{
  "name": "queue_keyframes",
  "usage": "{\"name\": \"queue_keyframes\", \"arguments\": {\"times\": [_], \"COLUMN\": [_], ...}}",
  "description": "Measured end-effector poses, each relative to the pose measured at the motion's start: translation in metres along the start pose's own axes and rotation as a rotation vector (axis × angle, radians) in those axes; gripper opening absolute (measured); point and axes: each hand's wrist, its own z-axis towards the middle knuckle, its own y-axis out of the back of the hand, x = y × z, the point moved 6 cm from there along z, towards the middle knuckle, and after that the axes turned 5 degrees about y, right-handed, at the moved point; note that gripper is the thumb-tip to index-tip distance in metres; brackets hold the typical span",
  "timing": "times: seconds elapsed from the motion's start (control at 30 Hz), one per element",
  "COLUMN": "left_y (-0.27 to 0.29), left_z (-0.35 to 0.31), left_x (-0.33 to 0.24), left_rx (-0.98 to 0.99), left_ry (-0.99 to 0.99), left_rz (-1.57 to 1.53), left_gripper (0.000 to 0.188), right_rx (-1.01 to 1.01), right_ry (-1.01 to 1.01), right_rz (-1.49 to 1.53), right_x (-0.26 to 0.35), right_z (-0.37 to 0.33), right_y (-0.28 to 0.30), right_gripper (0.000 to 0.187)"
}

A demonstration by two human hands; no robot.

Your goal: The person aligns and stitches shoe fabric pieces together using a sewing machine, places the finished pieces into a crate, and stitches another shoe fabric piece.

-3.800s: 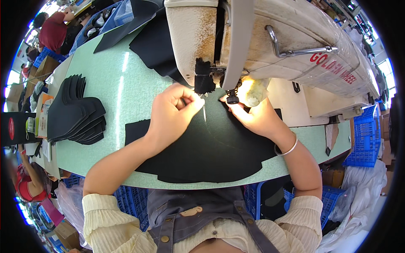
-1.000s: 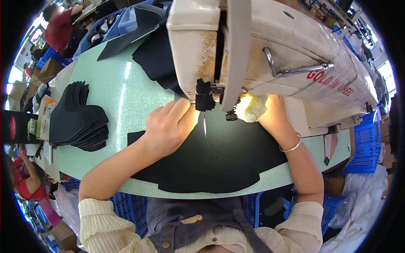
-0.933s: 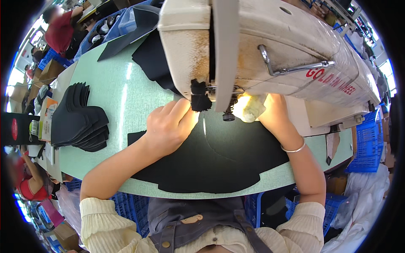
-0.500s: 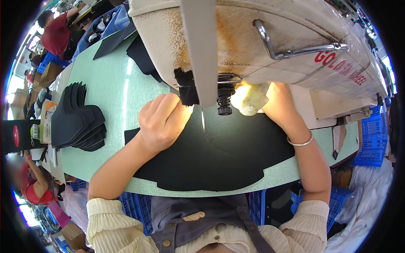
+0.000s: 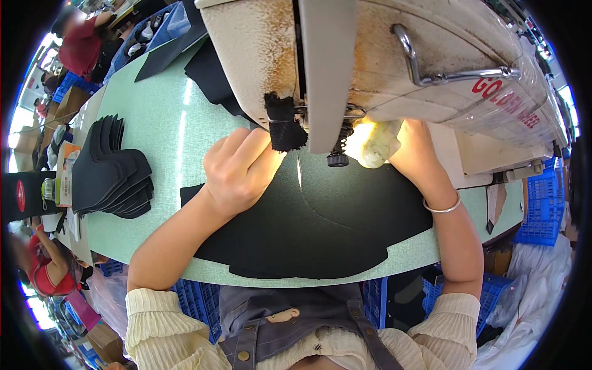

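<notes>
A large black sheet piece [image 5: 308, 240] lies on the pale green table under the head of a sewing machine [image 5: 246, 55]. A thin curved line [image 5: 320, 217] runs across the piece from near the needle area. My left hand [image 5: 237, 169] rests at the piece's upper left, its fingers curled closed; the fingertips are hidden beside the machine head. On the far side of a glowing, pale-wrapped lamp [image 5: 373, 148] is my right hand [image 5: 414, 148], at the piece's upper right edge. Its fingers are hidden behind the lamp and machine.
A fanned stack of black cut pieces [image 5: 114, 172] lies on the table's left. More black sheets [image 5: 213, 77] lie beyond my left hand. A metal lever [image 5: 425, 74] juts from the machine. Blue crates [image 5: 539, 203] stand at the right; other people work at the far left.
The machine head appears slightly farther right in view. More of the curved line shows on the black piece. Both hands keep nearly the same places.
</notes>
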Motion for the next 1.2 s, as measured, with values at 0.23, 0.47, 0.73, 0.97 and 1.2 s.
{"name": "queue_keyframes", "arguments": {"times": [0.23,0.47,0.73,0.97,1.2], "left_y": [-0.003,-0.004,-0.006,-0.006,-0.006], "left_z": [0.001,0.001,0.000,0.002,0.002], "left_x": [0.001,0.005,0.005,0.006,0.007], "left_rx": [-0.011,-0.012,0.052,0.001,-0.018], "left_ry": [-0.001,0.017,0.035,0.024,0.021], "left_rz": [-0.006,0.048,0.049,0.028,0.013], "left_gripper": [0.022,0.016,0.016,0.016,0.016], "right_rx": [-0.024,-0.076,0.160,0.011,0.089], "right_ry": [0.047,0.186,-0.253,-0.150,-0.005], "right_rz": [-0.028,0.439,1.396,1.403,1.064], "right_x": [0.006,0.064,0.041,0.023,0.036], "right_z": [0.000,0.012,0.014,0.007,0.008], "right_y": [0.006,0.013,-0.072,-0.086,-0.066], "right_gripper": [0.016,0.009,0.020,0.009,0.015]}}
